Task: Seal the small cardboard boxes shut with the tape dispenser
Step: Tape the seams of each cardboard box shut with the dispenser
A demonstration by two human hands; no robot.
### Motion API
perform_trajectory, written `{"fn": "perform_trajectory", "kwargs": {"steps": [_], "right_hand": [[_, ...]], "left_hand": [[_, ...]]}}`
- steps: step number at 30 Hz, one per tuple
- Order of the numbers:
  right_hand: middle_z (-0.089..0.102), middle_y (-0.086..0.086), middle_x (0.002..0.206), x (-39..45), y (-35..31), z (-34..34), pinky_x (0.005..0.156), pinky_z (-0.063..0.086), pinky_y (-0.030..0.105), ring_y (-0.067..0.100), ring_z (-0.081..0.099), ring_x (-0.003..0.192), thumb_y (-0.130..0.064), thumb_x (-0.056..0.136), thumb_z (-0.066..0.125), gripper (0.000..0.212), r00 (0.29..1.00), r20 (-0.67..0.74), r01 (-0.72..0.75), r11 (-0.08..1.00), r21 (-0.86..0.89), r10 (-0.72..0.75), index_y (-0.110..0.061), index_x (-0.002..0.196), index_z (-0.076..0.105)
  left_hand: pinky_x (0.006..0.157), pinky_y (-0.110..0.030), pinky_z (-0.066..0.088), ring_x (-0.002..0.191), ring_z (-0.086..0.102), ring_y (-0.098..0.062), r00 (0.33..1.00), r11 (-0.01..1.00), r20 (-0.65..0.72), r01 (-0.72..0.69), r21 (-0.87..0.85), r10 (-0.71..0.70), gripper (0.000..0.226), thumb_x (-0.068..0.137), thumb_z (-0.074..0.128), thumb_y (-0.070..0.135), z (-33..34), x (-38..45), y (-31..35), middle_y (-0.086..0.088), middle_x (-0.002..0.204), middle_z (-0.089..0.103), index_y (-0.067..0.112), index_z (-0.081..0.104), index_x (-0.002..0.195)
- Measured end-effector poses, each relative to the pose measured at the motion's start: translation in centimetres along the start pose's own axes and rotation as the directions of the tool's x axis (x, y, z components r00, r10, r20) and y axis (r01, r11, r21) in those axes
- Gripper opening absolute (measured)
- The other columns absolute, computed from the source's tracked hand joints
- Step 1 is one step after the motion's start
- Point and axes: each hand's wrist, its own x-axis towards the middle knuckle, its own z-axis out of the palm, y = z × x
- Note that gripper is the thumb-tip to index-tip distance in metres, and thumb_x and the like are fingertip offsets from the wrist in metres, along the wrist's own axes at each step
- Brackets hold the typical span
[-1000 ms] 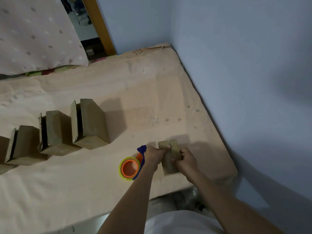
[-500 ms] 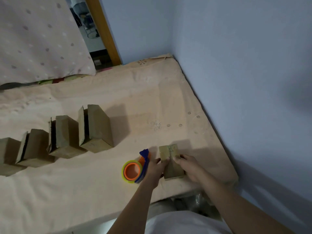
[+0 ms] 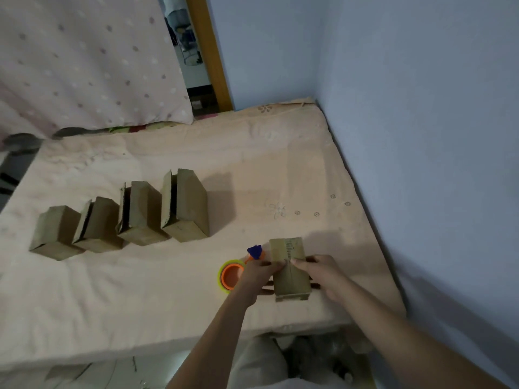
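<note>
The left hand covers the near part of the tape dispenser and the left side of the small box; its fingers are hidden there. The dark markings on the box top are too blurred to read. The bed's left side is cut off

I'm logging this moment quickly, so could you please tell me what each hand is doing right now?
Left hand: holds the left side of the small cardboard box, fingertips at its top seam.
Right hand: holds the box's right side, fingertips at the same seam.
</note>
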Motion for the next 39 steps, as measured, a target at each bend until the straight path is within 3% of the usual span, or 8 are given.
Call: {"fn": "perform_trajectory", "kwargs": {"steps": [3, 6, 8, 11, 15, 20, 27, 39], "right_hand": [[0.074, -0.001, 0.098, -0.6, -0.8, 1.0, 0.075, 0.059, 0.031, 0.017, 0.069, 0.091, -0.038, 0.083, 0.079, 0.027, 0.999, 0.033, 0.03, 1.0, 0.006, -0.03, -0.02, 0.099, 0.067], [0.074, 0.001, 0.094, -1.3, -1.5, 2.7, 0.071, 0.06, 0.031, 0.018, 0.071, 0.087, -0.034, 0.084, 0.08, 0.024, 0.998, 0.041, 0.051, 0.998, 0.027, -0.052, -0.018, 0.095, 0.067], [0.075, 0.003, 0.092, -1.7, -2.0, 4.0, 0.077, 0.062, 0.036, 0.02, 0.072, 0.085, -0.033, 0.083, 0.081, 0.026, 0.997, 0.039, 0.066, 0.997, 0.039, -0.067, -0.014, 0.095, 0.069], [0.075, 0.004, 0.093, -2.3, -2.8, 6.5, 0.086, 0.06, 0.042, 0.021, 0.072, 0.087, -0.032, 0.083, 0.081, 0.025, 0.996, 0.046, 0.076, 0.997, 0.034, -0.077, -0.014, 0.095, 0.069], [0.075, 0.003, 0.096, -3.1, -4.1, 10.9, 0.077, 0.061, 0.036, 0.02, 0.072, 0.087, -0.029, 0.084, 0.08, 0.029, 0.99, 0.065, 0.119, 0.992, 0.038, -0.122, -0.012, 0.105, 0.069], [0.073, 0.001, 0.101, -3.9, -5.2, 18.7, 0.065, 0.062, 0.039, 0.021, 0.071, 0.085, -0.042, 0.075, 0.085, 0.047, 0.991, 0.057, 0.124, 0.988, -0.093, -0.119, -0.02, 0.109, 0.063], [0.077, 0.002, 0.095, -6.1, -6.0, 32.0, 0.089, 0.059, 0.042, 0.019, 0.074, 0.088, -0.028, 0.079, 0.084, 0.032, 0.981, 0.077, 0.184, 0.98, -0.072, -0.178, -0.011, 0.105, 0.073], [0.075, -0.001, 0.099, -9.4, -7.5, 48.4, 0.09, 0.058, 0.043, 0.019, 0.073, 0.092, -0.03, 0.074, 0.087, 0.035, 0.972, 0.129, 0.212, 0.972, -0.102, -0.198, -0.018, 0.102, 0.07]], "left_hand": [[0.085, -0.046, 0.061, 0.091, 0.072, -0.023, 1.0, 0.999, -0.014, -0.025, -0.031, 0.024, 0.038, 0.083, 0.08, 0.034, -1.2, -1.0, 0.3, -0.004, 0.1, 0.075, 0.012, 0.069, 0.112], [0.06, -0.03, 0.058, 0.063, 0.066, -0.013, 0.997, 0.999, -0.069, -0.031, -0.026, 0.029, 0.034, 0.084, 0.079, 0.035, -2.7, -2.1, 0.4, 0.001, 0.08, 0.071, 0.011, 0.07, 0.108], [0.052, -0.026, 0.05, 0.066, 0.062, -0.02, 0.995, 0.999, -0.093, -0.036, -0.024, 0.034, 0.036, 0.085, 0.078, 0.036, -3.9, -2.7, 0.3, -0.006, 0.084, 0.068, 0.008, 0.071, 0.106], [0.066, -0.039, 0.06, 0.085, 0.07, -0.03, 0.994, 0.997, -0.093, -0.06, -0.047, 0.055, 0.037, 0.085, 0.078, 0.037, -6.4, -3.4, 0.1, -0.01, 0.097, 0.073, 0.007, 0.07, 0.106], [0.081, -0.04, 0.061, 0.096, 0.07, -0.025, 0.989, 0.991, -0.132, -0.083, -0.101, 0.069, 0.047, 0.084, 0.079, 0.036, -10.7, -3.9, -0.6, -0.008, 0.106, 0.072, 0.007, 0.064, 0.118], [0.08, -0.04, 0.061, 0.096, 0.07, -0.024, 0.987, 0.982, -0.133, -0.112, -0.151, 0.092, 0.053, 0.083, 0.08, 0.034, -18.2, -4.7, -2.5, -0.007, 0.107, 0.072, 0.005, 0.061, 0.123], [0.082, -0.046, 0.062, 0.102, 0.07, -0.03, 0.984, 0.972, -0.132, -0.139, -0.187, 0.116, 0.055, 0.077, 0.084, 0.039, -31.6, -6.2, -7.0, -0.011, 0.111, 0.072, 0.007, 0.066, 0.118], [0.083, -0.043, 0.062, 0.099, 0.072, -0.029, 0.977, 0.963, -0.182, -0.148, -0.226, 0.107, 0.049, 0.08, 0.08, 0.04, -47.1, -9.7, -11.7, -0.012, 0.109, 0.074, 0.01, 0.068, 0.116]]}}
